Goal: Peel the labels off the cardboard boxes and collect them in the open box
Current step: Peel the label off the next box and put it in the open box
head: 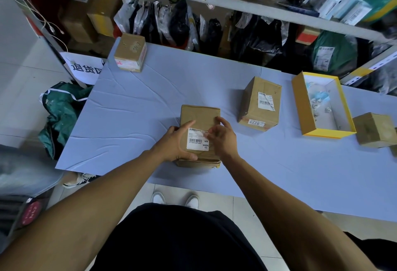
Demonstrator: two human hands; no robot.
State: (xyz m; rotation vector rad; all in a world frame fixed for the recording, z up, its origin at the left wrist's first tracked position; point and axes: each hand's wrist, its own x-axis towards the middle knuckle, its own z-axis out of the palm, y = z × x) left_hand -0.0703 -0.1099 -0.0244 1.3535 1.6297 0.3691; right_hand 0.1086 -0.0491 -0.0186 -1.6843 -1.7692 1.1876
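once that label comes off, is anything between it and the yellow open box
One thing: a taped cardboard box stands on the table between the label and the yellow open box. Carried above it, the path looks clear.

Shelf (214, 2) of parcels; green bag (62, 111).
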